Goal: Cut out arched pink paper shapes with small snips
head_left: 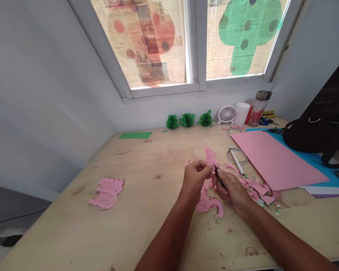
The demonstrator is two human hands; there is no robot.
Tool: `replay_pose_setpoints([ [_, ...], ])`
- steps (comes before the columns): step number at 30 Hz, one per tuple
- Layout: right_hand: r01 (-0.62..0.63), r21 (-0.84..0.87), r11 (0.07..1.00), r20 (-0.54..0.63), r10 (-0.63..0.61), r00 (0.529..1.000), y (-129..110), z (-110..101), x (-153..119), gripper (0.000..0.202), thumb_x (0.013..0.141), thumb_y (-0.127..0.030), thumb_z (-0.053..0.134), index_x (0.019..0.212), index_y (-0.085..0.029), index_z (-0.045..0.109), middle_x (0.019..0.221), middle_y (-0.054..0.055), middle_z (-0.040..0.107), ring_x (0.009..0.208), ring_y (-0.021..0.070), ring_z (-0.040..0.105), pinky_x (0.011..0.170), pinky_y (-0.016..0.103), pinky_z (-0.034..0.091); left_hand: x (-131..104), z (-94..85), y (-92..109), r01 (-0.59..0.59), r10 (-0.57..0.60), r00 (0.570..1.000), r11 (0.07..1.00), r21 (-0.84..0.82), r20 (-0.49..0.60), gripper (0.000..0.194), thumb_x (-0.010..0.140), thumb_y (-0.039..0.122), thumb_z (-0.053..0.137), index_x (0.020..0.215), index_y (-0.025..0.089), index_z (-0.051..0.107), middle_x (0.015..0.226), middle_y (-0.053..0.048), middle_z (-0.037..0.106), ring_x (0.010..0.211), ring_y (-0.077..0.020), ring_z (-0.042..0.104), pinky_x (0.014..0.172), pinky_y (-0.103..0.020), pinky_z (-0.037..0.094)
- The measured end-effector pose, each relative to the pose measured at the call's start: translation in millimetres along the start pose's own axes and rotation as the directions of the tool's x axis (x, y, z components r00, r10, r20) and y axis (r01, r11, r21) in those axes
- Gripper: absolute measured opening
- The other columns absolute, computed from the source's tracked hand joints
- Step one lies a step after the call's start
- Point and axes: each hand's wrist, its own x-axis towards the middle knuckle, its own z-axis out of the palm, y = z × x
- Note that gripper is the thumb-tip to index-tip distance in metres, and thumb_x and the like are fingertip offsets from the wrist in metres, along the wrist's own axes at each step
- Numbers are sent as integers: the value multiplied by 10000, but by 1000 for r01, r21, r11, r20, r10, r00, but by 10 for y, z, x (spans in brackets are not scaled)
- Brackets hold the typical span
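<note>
Between finger and thumb my left hand [196, 177] pinches a piece of pink paper [210, 154] with curved lines drawn on it. My right hand [231, 188] is closed round dark-handled scissors [219, 177], whose blades meet the paper close to my left fingertips. Pink paper offcuts [203, 203], one of them a curved strip, lie on the table below my hands. Farther left sit two small piles of cut pink paper shapes [109, 192] with rounded edges. Parts of the scissors are hidden by my right fingers.
Pink scraps [261, 190] lie right of my hands, by a white pen [237, 162] and a wire ring. Large pink sheets [279, 160] rest on blue ones beside a black bag [316, 137]. Green paper shapes [187, 119], a small fan [226, 114] and a glass bottle [259, 109] stand along the wall.
</note>
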Motion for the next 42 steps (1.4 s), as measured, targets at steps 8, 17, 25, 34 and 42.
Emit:
replay_pose_setpoints([
  [8, 7, 4, 1000, 16, -7, 1000, 31, -20, 8, 423, 833, -541, 520, 644, -163, 526, 372, -105, 266, 354, 47, 137, 360, 196, 99, -12, -8, 2, -6, 7, 1000, 1000, -13, 29, 173, 628, 234, 683, 576, 157, 536, 477, 32, 531, 454, -89, 490, 582, -261, 398],
  [17, 7, -22, 1000, 11, -6, 1000, 37, -31, 21, 433, 811, -565, 526, 644, -167, 528, 362, -109, 254, 345, 48, 131, 356, 196, 99, -18, -9, 34, 11, -10, 999, 1000, 15, -33, 176, 601, 268, 700, 581, 139, 583, 488, 11, 547, 480, -92, 479, 557, -248, 393],
  [25, -6, -18, 1000, 5, 6, 1000, 18, -12, 7, 441, 807, -572, 530, 630, -168, 526, 366, -105, 261, 345, 49, 147, 355, 191, 116, -11, -1, 39, 13, -12, 999, 1000, 13, -46, 190, 574, 278, 710, 564, 141, 579, 477, 13, 540, 469, -88, 470, 544, -242, 393],
  [34, -10, 3, 1000, -5, 10, 1000, 15, -4, 0, 430, 808, -569, 534, 655, -166, 528, 380, -102, 284, 349, 49, 167, 350, 187, 130, 0, 15, 18, 10, -10, 1000, 1000, 7, -25, 199, 572, 269, 707, 540, 150, 552, 464, 26, 527, 436, -83, 473, 550, -252, 399],
  [42, 8, -34, 999, 5, -8, 1000, 4, -21, -5, 439, 813, -571, 519, 644, -167, 528, 383, -100, 275, 354, 52, 155, 354, 190, 122, -15, 20, 35, 14, -14, 999, 1000, 10, -38, 191, 558, 271, 709, 542, 150, 562, 465, 20, 530, 449, -90, 481, 543, -249, 400],
])
